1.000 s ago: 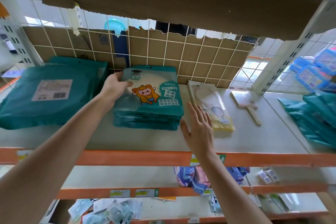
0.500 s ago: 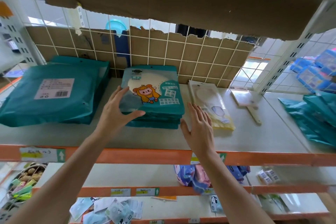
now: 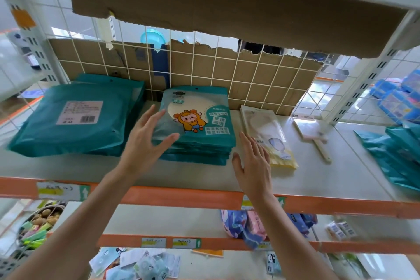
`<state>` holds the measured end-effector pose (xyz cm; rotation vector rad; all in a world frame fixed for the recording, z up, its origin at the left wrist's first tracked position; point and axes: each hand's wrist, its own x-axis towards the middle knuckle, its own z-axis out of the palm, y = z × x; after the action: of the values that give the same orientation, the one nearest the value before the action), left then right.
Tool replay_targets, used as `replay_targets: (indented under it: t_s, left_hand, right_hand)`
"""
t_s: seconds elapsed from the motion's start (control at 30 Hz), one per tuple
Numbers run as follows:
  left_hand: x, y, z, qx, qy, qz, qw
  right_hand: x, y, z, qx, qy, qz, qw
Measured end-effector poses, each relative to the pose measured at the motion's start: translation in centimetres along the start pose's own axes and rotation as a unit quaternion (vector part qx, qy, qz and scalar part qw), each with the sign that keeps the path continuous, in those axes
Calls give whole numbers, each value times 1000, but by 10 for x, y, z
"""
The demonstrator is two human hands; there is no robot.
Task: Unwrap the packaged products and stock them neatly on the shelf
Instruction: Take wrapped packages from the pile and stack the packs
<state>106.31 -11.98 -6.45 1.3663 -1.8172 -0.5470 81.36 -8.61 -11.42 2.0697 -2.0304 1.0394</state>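
A stack of teal product packs (image 3: 200,129) with a cartoon figure on top lies on the white shelf (image 3: 318,177), against the wire-grid back. My left hand (image 3: 145,143) hovers at the stack's left front corner, fingers spread, thumb over the top pack's edge. My right hand (image 3: 254,163) is open beside the stack's right front corner, holding nothing. A large teal wrapped parcel (image 3: 75,118) with a white label lies to the left of the stack. A yellow pack (image 3: 270,136) lies just right of my right hand.
A flat item with a handle (image 3: 316,141) lies further right, and more teal bags (image 3: 395,154) fill the right end. Cardboard (image 3: 227,70) lines the wire back. An orange shelf edge (image 3: 181,195) runs along the front. Lower shelves hold small packs; a basket (image 3: 34,227) sits lower left.
My left hand has come off the stack's far left edge and drawn back to its near left corner with fingers spread. The right hand has barely moved.
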Motion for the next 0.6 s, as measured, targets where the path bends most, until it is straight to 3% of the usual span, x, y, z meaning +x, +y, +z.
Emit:
replay_targets:
  t_s: [0.1, 0.23, 0.6]
  left_hand:
    - [-6, 6, -17, 120, 41, 46, 991]
    - [-18, 7, -41, 227, 32, 83, 970]
    - [-64, 2, -81, 325, 33, 28, 945]
  right_hand:
    - [1, -2, -2, 0, 2, -7, 1000]
    - [1, -6, -8, -5, 1, -22, 1000]
    - [4, -45, -25, -43, -31, -130, 990]
